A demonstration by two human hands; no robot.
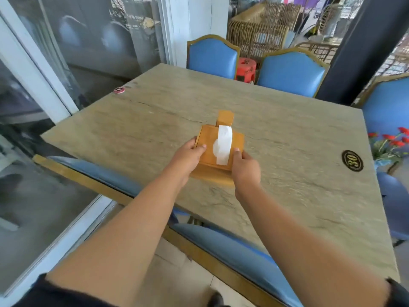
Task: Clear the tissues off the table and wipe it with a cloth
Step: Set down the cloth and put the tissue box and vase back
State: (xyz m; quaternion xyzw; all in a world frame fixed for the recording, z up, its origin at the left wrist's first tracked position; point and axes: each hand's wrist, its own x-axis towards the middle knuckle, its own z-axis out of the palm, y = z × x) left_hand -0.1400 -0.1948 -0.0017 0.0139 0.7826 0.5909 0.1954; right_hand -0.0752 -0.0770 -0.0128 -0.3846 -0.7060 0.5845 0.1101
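On the table point(287, 134), near its middle, I see a wooden tissue box point(218, 151) with a white tissue point(223, 145) standing up out of the slot in its lid. Just behind the box, touching or nearly touching it, stands a small wooden block point(225, 118). My left hand point(188, 160) grips the box's left side, thumb on the lid and fingers point(192, 141) curled round the far edge. My right hand point(245, 169) clasps the near right corner, thumb pressed on top close to the tissue. Both hands are clenched on the box; I cannot tell whether it is resting on the stone-look surface or lifted just clear of it. A round red badge point(119, 89) lies at the far left corner of the table, and a dark oval plaque marked 30 point(352, 161) sits toward the right edge. Blue padded chairs point(292, 72) with gold frames stand round the table, and red flowers point(391, 138) show at the right, beyond the edge.
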